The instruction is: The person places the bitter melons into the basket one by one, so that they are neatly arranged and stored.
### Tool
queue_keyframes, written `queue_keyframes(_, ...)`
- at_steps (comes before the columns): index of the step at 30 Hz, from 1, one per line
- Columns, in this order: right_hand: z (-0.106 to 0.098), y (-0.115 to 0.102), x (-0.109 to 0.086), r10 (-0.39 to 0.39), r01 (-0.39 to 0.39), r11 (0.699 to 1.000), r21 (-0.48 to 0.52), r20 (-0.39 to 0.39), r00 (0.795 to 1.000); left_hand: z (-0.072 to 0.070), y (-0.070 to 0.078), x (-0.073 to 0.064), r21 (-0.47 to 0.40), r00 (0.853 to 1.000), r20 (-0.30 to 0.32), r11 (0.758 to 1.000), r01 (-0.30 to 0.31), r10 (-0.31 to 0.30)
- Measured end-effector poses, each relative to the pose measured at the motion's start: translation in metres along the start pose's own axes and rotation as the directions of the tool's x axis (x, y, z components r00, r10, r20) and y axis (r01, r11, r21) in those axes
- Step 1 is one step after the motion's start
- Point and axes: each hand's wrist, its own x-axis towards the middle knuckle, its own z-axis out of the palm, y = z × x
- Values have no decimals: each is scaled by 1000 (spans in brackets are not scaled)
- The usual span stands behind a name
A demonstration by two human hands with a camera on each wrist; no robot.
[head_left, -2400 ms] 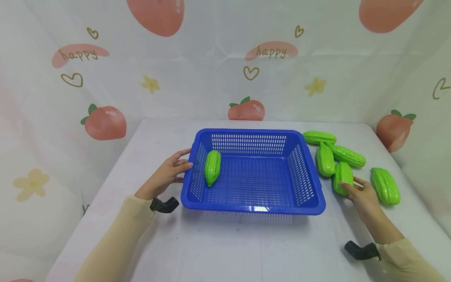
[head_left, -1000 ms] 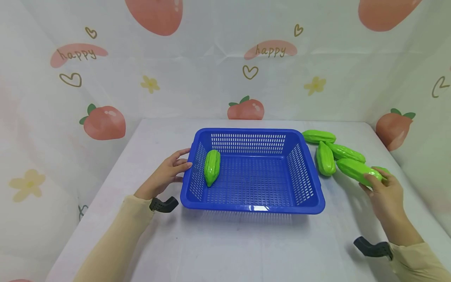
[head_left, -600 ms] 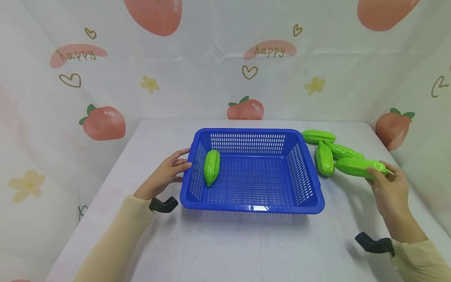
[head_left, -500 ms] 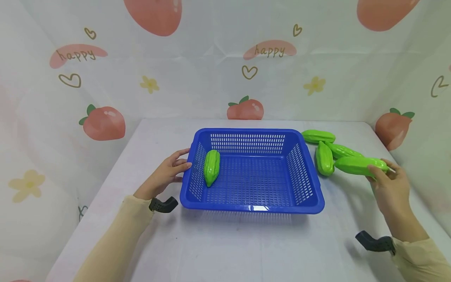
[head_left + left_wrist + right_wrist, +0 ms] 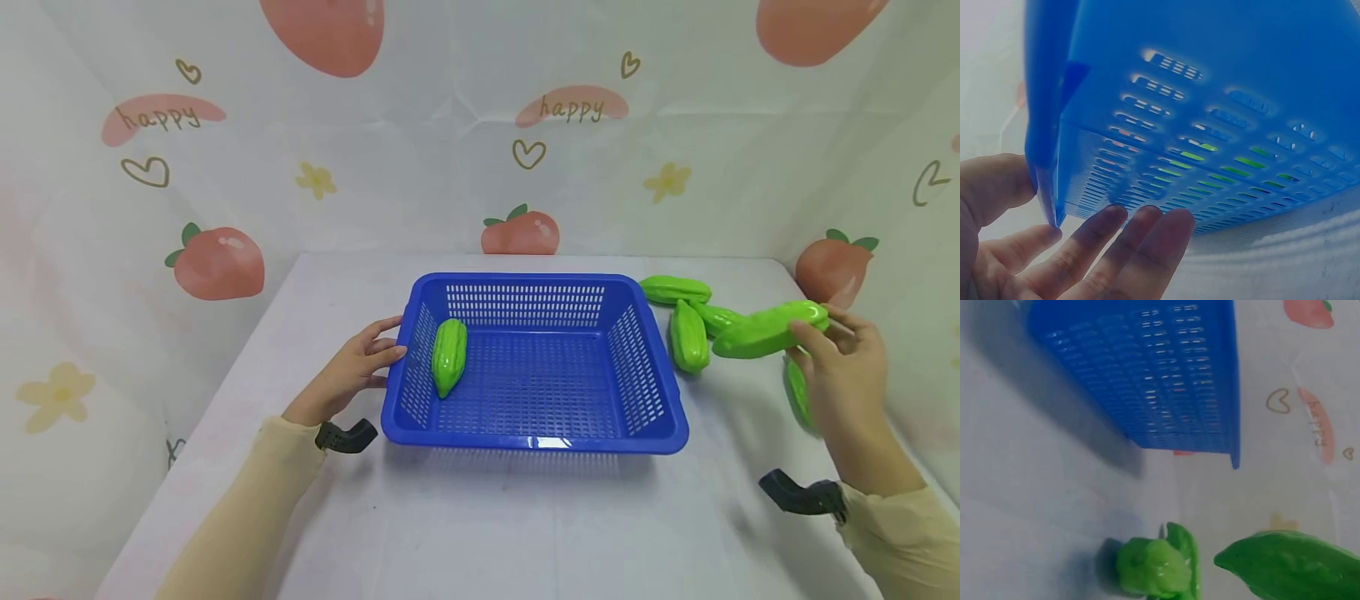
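Note:
My left hand (image 5: 347,371) grips the left rim of a blue plastic basket (image 5: 534,444). In the left wrist view, its thumb is at the rim and its fingers (image 5: 1147,250) reach beneath it beside the slotted wall. Inside the basket, near the left wall, lies a green ridged bitter melon (image 5: 449,357). My right hand (image 5: 847,358) holds another bitter melon (image 5: 768,332) by its right end, above the table to the basket's right. The right wrist view shows only this melon's pointed end (image 5: 1291,565), not the hand.
Right of the basket, a melon at the back (image 5: 677,290), an upright-lying one (image 5: 689,337) and a partly covered one (image 5: 716,318) rest close together. Another melon (image 5: 798,392) lies partly behind the right hand. A printed cloth (image 5: 420,150) hangs behind the white table (image 5: 465,525).
My right hand has picked up a bitter melon from beside the basket, moved it right, then raised it and turned it. The left hand has stayed at the basket's rim.

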Motion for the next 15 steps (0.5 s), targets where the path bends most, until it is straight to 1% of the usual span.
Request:
queue_keyframes(3,7,-5,-1,-18,17,1000,17,35,999,0,0,0,-2,1000,2,1000,-1,1)
queue_keyframes(6,13,-10,-3,-49,38,993,110,108,993,0,1,-1,-5,1000,4,1000,-1,1)
queue_keyframes(8,17,-13,-4,-60,34,986,163,160,985,0,2,-1,-2,1000,0,1000,1,-1)
queue_keyframes(10,23,-15,-4,-65,30,985,171,198,978,1,2,-1,-1,1000,-3,1000,3,-3)
queue_keyframes(12,29,-17,-5,-55,21,989,150,225,973,1,3,-2,2,1000,-6,1000,3,-3)
queue_keyframes(15,40,-18,-7,-54,14,988,152,265,963,1,2,-1,-2,1000,-1,1000,1,-1)
